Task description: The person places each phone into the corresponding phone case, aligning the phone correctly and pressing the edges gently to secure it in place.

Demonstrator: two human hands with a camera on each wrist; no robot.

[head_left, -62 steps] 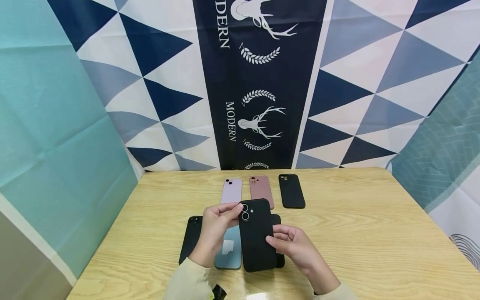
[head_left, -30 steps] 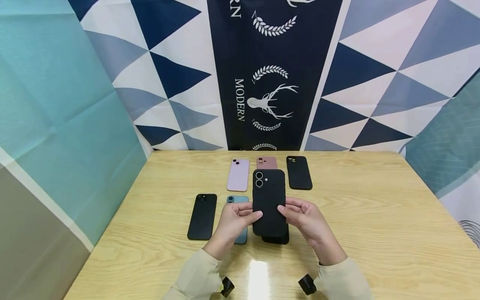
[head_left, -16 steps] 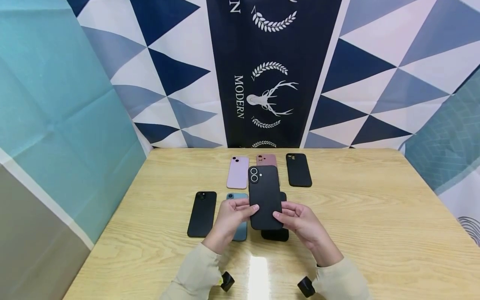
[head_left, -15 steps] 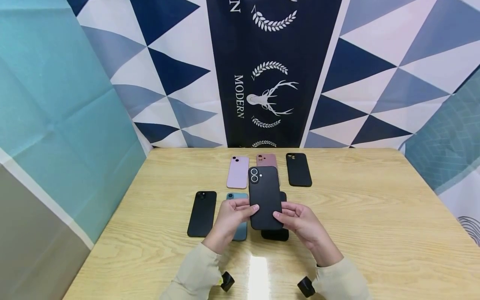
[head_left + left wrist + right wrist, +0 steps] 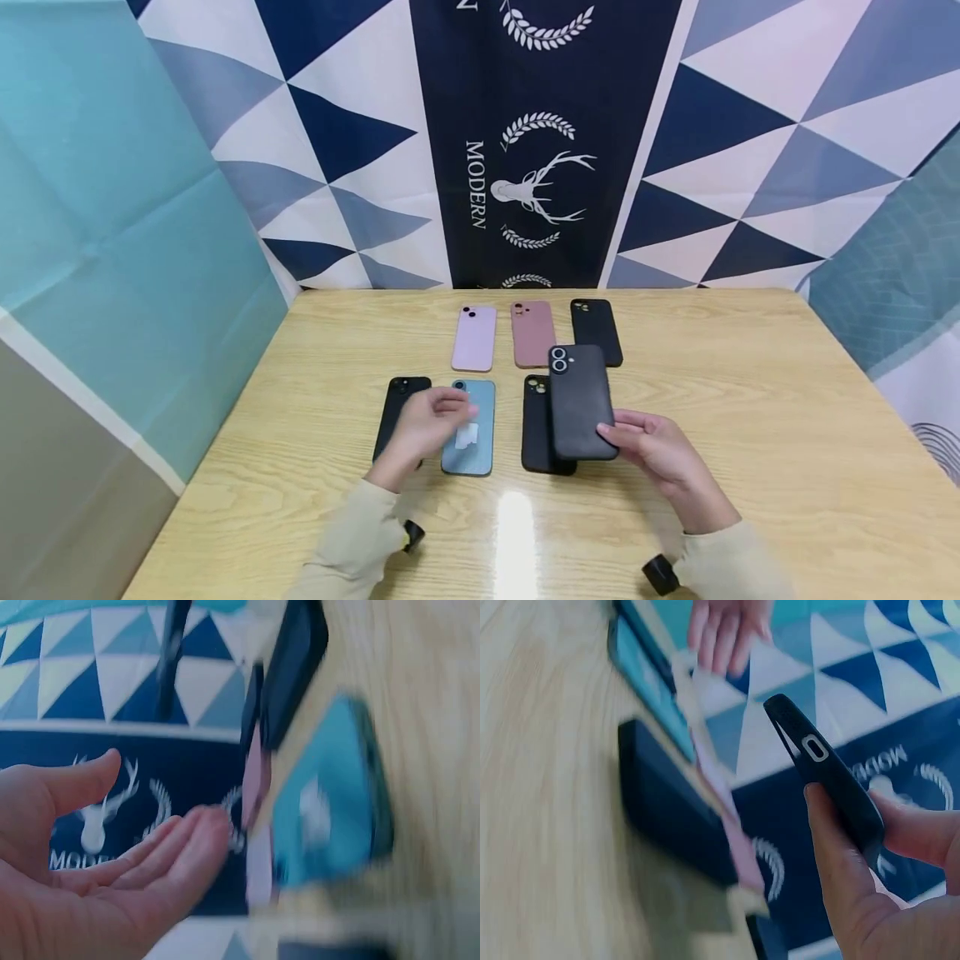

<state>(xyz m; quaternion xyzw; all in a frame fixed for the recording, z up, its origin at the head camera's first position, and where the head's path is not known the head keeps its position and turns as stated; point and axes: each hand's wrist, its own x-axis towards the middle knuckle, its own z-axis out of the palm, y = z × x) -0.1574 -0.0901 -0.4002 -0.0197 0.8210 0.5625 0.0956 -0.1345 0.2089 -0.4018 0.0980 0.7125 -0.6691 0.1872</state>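
Observation:
My right hand [image 5: 667, 457] holds up a black phone case [image 5: 583, 404] with two silver camera rings, thumb on its back and fingers behind. In the right wrist view the case [image 5: 829, 776] shows its bottom edge with a port cutout; whether a phone sits inside I cannot tell. Behind it, a second black case [image 5: 537, 425] lies on the table, partly covered. My left hand [image 5: 427, 425], blurred, hovers empty over a blue phone [image 5: 480, 450] with a white patch and a black phone [image 5: 393, 408]. In the left wrist view the left hand [image 5: 127, 877] has its fingers extended.
Along the back of the wooden table [image 5: 750, 417] lie a lilac phone [image 5: 474, 340], a pink case [image 5: 533, 335] and another black case [image 5: 598, 329]. A patterned cloth [image 5: 525, 167] hangs behind the table. Black wrist cameras sit at both cuffs.
Both hands held the black case half a second ago. My left hand has let go and moved left; the right hand has carried the case right, uncovering the pink case.

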